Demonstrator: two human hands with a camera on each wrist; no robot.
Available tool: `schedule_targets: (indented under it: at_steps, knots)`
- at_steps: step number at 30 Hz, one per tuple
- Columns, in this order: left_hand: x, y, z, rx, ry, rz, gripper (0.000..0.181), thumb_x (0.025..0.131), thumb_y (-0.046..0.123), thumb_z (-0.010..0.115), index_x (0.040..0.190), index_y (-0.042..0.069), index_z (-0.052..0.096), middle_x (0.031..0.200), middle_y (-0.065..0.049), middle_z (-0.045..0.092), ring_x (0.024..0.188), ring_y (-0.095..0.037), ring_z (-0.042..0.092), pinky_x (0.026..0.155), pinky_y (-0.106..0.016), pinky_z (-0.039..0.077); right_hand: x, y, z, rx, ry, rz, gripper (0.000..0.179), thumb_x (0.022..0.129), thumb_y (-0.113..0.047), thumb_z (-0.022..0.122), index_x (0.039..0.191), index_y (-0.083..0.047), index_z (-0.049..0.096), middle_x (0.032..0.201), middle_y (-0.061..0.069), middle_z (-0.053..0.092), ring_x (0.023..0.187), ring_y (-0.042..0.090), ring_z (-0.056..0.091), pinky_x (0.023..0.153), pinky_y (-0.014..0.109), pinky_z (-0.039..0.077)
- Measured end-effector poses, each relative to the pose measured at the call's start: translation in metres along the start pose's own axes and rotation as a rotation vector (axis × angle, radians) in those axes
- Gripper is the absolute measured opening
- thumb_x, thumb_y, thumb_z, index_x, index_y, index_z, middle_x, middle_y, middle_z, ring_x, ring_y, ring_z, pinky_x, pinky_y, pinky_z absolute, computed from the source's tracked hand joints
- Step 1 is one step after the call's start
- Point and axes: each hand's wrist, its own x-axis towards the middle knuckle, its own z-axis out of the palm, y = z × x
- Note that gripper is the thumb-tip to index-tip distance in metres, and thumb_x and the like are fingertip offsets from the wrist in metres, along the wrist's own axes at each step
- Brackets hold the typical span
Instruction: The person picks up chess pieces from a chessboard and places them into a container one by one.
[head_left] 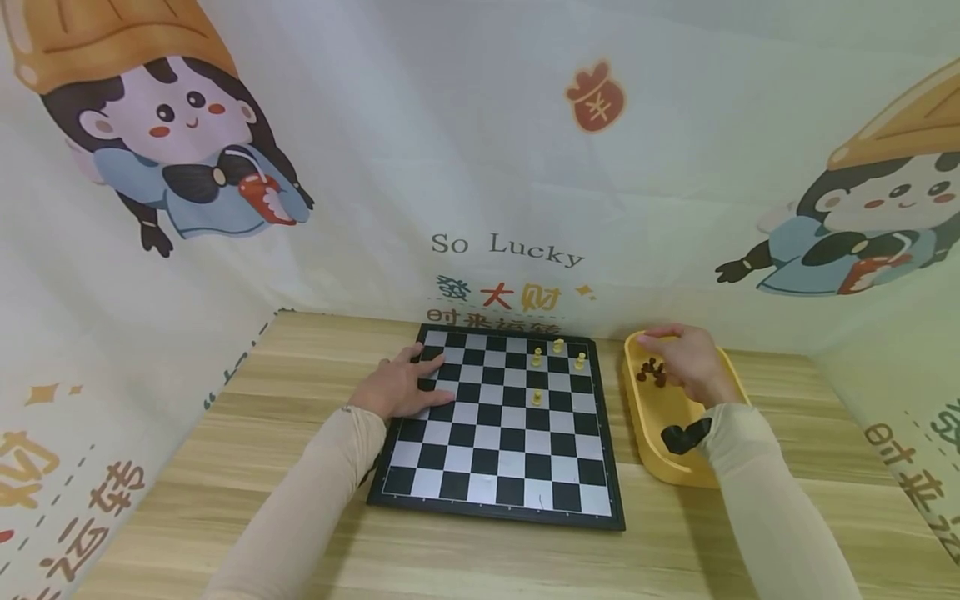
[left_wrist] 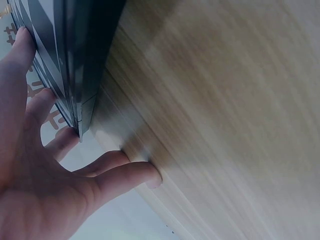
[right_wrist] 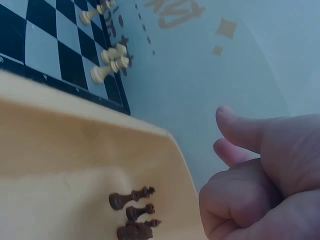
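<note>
A black-and-white chessboard (head_left: 480,417) lies on the table. My left hand (head_left: 405,383) is at its left edge, fingers spread; in the left wrist view the thumb and nearer fingers touch the board while two other fingers (left_wrist: 130,175) reach down beside it to the wood. Several cream chess pieces (head_left: 537,398) stand toward the board's far right. My right hand (head_left: 693,358) is over the far end of a yellow tray (head_left: 667,471), lower fingers curled, thumb (right_wrist: 240,127) extended. Whether those curled fingers hide anything is unclear. Several dark brown chess pieces (right_wrist: 130,197) lie in the tray.
The wooden table (head_left: 247,450) extends around the board and tray. Behind it hangs a printed pale cloth (head_left: 480,150), close to the board's far edge. A black thing (head_left: 686,435) sits at the right wrist.
</note>
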Motion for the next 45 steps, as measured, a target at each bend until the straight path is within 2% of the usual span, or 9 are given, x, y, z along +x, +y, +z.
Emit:
schedule_targets:
  at_steps: [5, 14, 19, 21, 23, 26, 33, 41, 45]
  knots:
    - [0.000, 0.000, 0.001, -0.007, -0.001, -0.007, 0.080, 0.093, 0.071, 0.054, 0.160, 0.033, 0.033, 0.172, -0.016, 0.017, 0.143, -0.064, 0.030, 0.116, -0.068, 0.036, -0.004, -0.007, 0.013, -0.049, -0.014, -0.017, 0.054, 0.100, -0.039, 0.065, 0.140, -0.004, 0.056, 0.083, -0.003, 0.054, 0.046, 0.006, 0.036, 0.046, 0.023, 0.034]
    - [0.000, 0.000, 0.000, -0.011, -0.003, -0.015, 0.081, 0.093, 0.072, 0.054, 0.160, 0.034, 0.032, 0.172, -0.015, 0.016, 0.143, -0.065, 0.030, 0.116, -0.069, 0.036, -0.018, -0.032, 0.041, -0.113, -0.037, -0.082, 0.047, 0.098, -0.039, 0.068, 0.133, -0.009, 0.061, 0.060, -0.007, 0.041, 0.044, 0.010, 0.035, 0.044, 0.023, 0.031]
    - [0.000, -0.001, 0.001, -0.008, 0.000, -0.016, 0.080, 0.093, 0.072, 0.055, 0.160, 0.034, 0.033, 0.172, -0.015, 0.016, 0.143, -0.064, 0.031, 0.116, -0.068, 0.036, -0.027, -0.043, 0.061, -0.112, -0.044, -0.157, 0.043, 0.097, -0.035, 0.070, 0.130, -0.009, 0.065, 0.101, 0.007, 0.065, 0.045, 0.012, 0.036, 0.044, 0.023, 0.033]
    - [-0.001, -0.001, 0.001, -0.007, -0.001, -0.017, 0.080, 0.093, 0.072, 0.054, 0.160, 0.034, 0.033, 0.172, -0.015, 0.016, 0.143, -0.064, 0.031, 0.115, -0.068, 0.036, -0.028, -0.044, 0.070, -0.092, -0.057, -0.168, 0.040, 0.097, -0.034, 0.071, 0.128, -0.010, 0.066, 0.102, 0.008, 0.066, 0.044, 0.012, 0.035, 0.043, 0.023, 0.032]
    - [-0.002, -0.001, 0.001, -0.003, 0.002, -0.015, 0.080, 0.093, 0.072, 0.054, 0.160, 0.034, 0.033, 0.172, -0.015, 0.017, 0.143, -0.065, 0.031, 0.115, -0.069, 0.037, -0.028, -0.043, 0.079, -0.053, -0.072, -0.161, 0.036, 0.097, -0.033, 0.071, 0.125, -0.011, 0.067, 0.082, 0.003, 0.062, 0.043, 0.012, 0.033, 0.042, 0.023, 0.030]
    - [-0.001, -0.001, 0.002, 0.003, 0.006, -0.011, 0.080, 0.093, 0.072, 0.053, 0.160, 0.033, 0.034, 0.172, -0.016, 0.017, 0.142, -0.066, 0.030, 0.114, -0.069, 0.037, -0.027, -0.043, 0.091, 0.025, -0.099, -0.128, 0.035, 0.096, -0.032, 0.072, 0.125, -0.013, 0.068, 0.057, -0.006, 0.039, 0.040, 0.011, 0.029, 0.041, 0.023, 0.028]
    - [-0.001, 0.000, 0.001, -0.001, -0.003, -0.019, 0.080, 0.093, 0.073, 0.053, 0.160, 0.035, 0.032, 0.172, -0.014, 0.015, 0.143, -0.065, 0.030, 0.115, -0.069, 0.037, -0.029, -0.040, 0.112, 0.123, -0.124, -0.105, 0.032, 0.097, -0.028, 0.071, 0.124, -0.010, 0.067, 0.073, -0.007, 0.055, 0.041, 0.009, 0.028, 0.040, 0.023, 0.027]
    - [-0.001, 0.001, -0.001, -0.014, -0.001, -0.010, 0.080, 0.093, 0.072, 0.055, 0.160, 0.034, 0.033, 0.172, -0.014, 0.016, 0.144, -0.063, 0.030, 0.115, -0.069, 0.036, -0.025, -0.022, 0.133, 0.135, -0.131, -0.074, 0.037, 0.096, -0.027, 0.073, 0.128, -0.011, 0.066, 0.057, -0.006, 0.041, 0.040, 0.009, 0.027, 0.041, 0.024, 0.028]
    - [-0.001, 0.001, 0.000, -0.018, -0.003, -0.011, 0.080, 0.093, 0.071, 0.055, 0.160, 0.033, 0.034, 0.172, -0.014, 0.016, 0.144, -0.063, 0.030, 0.115, -0.069, 0.036, -0.023, -0.015, 0.142, 0.111, -0.088, -0.045, 0.037, 0.094, -0.028, 0.074, 0.127, -0.013, 0.066, 0.066, -0.006, 0.047, 0.041, 0.010, 0.029, 0.041, 0.025, 0.029]
